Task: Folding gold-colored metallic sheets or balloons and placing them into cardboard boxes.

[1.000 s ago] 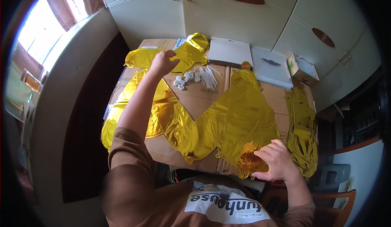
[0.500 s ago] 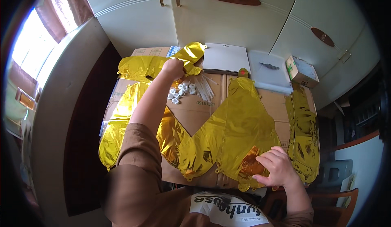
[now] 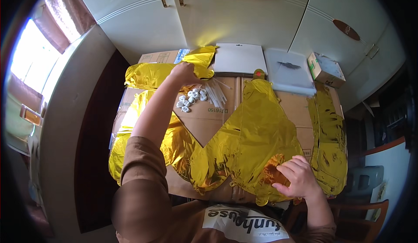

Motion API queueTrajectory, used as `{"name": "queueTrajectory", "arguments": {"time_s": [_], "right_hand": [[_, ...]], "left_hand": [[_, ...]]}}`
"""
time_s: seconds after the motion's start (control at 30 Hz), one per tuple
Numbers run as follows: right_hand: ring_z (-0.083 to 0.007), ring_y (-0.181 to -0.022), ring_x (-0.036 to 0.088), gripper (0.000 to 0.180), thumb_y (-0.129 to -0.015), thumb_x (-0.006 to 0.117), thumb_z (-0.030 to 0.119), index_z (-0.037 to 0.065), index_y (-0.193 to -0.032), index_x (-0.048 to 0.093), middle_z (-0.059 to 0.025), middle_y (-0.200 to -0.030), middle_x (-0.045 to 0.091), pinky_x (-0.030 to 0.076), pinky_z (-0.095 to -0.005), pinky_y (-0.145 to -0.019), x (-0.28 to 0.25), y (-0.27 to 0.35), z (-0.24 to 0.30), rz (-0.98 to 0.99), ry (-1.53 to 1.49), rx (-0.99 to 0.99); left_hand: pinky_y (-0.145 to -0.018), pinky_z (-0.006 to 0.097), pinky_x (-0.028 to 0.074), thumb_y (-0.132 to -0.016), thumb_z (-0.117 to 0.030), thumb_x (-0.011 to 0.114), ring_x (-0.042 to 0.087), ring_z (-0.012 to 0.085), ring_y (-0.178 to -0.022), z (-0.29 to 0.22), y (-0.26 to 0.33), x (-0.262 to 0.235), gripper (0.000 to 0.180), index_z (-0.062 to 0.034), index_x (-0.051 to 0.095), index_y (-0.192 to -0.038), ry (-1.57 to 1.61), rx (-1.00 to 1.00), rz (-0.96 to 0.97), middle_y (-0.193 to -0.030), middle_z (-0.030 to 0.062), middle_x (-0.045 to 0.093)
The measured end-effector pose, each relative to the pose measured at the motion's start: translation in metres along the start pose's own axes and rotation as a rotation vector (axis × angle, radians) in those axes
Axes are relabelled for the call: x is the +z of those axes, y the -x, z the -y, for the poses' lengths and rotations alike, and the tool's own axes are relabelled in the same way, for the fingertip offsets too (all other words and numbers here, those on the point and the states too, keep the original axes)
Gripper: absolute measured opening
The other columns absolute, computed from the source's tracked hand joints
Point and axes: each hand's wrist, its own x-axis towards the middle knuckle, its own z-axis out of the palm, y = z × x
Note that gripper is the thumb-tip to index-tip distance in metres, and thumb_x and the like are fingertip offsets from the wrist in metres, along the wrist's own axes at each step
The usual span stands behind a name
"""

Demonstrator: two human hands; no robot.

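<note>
Gold shines beneath the right hand (image 3: 299, 180): its fingers curve, thumb held well apart from them, over the lower edge of a wide, flat, gold foil sheet (image 3: 265, 125); whether they touch it cannot be told. The left hand (image 3: 183, 72) bends over a wrinkled gold foil piece (image 3: 148, 75) at the far left; its fingertips are mostly hidden, so their grip is unclear. Near that hand lie small white rolls (image 3: 191, 96) and thin whitish sticks (image 3: 216, 94). Green printing marks the cardboard-topped table (image 3: 202, 125); black lettering crosses the white patch (image 3: 230, 222) on the brown shirt (image 3: 185, 227).
</note>
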Motion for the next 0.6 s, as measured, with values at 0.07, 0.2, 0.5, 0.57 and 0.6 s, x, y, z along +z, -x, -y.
{"name": "queueTrajectory", "arguments": {"time_s": [0.07,0.2,0.5,0.57,0.6], "right_hand": [[-0.0291,-0.084,0.065,0.044,-0.072,0.083,0.040,0.005,-0.097,0.072,-0.0094,-0.089,0.068,0.050,-0.0431,-0.090,0.002,0.000,0.000,-0.012,-0.005,0.000],[-0.0285,-0.085,0.065,0.042,-0.073,0.083,0.038,0.005,-0.097,0.072,-0.0089,-0.090,0.068,0.050,-0.0423,-0.090,0.002,-0.001,0.001,-0.030,-0.008,-0.014],[-0.0288,-0.086,0.066,0.040,-0.075,0.084,0.036,0.005,-0.098,0.072,-0.0090,-0.091,0.070,0.051,-0.0422,-0.091,0.002,0.010,-0.003,-0.043,-0.009,0.025],[-0.0286,-0.086,0.066,0.040,-0.075,0.084,0.036,0.006,-0.098,0.072,-0.0086,-0.091,0.069,0.051,-0.0418,-0.091,0.002,0.011,-0.004,-0.052,-0.008,0.031],[-0.0287,-0.087,0.066,0.040,-0.075,0.084,0.036,0.006,-0.098,0.072,-0.0087,-0.091,0.069,0.051,-0.0421,-0.091,0.003,0.013,-0.004,-0.058,-0.012,0.037]], "left_hand": [[-0.087,0.043,0.059,-0.071,-0.045,0.081,0.073,0.0354,-0.096,-0.019,0.002,-0.008,0.049,-0.0042,0.077,-0.099,-0.019,-0.011,0.036,-0.103,0.0184,0.076],[-0.090,0.043,0.059,-0.078,-0.033,0.077,0.073,0.0345,-0.103,-0.020,-0.008,0.000,0.038,-0.0047,0.077,-0.102,-0.138,-0.051,0.058,-0.109,0.0179,0.076],[-0.084,0.043,0.059,-0.076,-0.045,0.079,0.073,0.0340,-0.090,0.038,-0.023,-0.017,0.046,-0.0059,0.079,-0.101,0.233,-0.039,-0.110,-0.096,0.0200,0.076],[-0.076,0.040,0.059,-0.075,-0.045,0.082,0.073,0.0278,-0.078,0.056,-0.029,-0.041,0.047,-0.0038,0.079,-0.097,0.232,-0.110,-0.124,-0.084,0.0177,0.076],[-0.072,0.038,0.059,-0.076,-0.041,0.083,0.071,0.0241,-0.073,0.063,-0.028,-0.056,0.044,-0.0026,0.079,-0.096,0.359,-0.120,-0.132,-0.080,0.0152,0.075]]}}
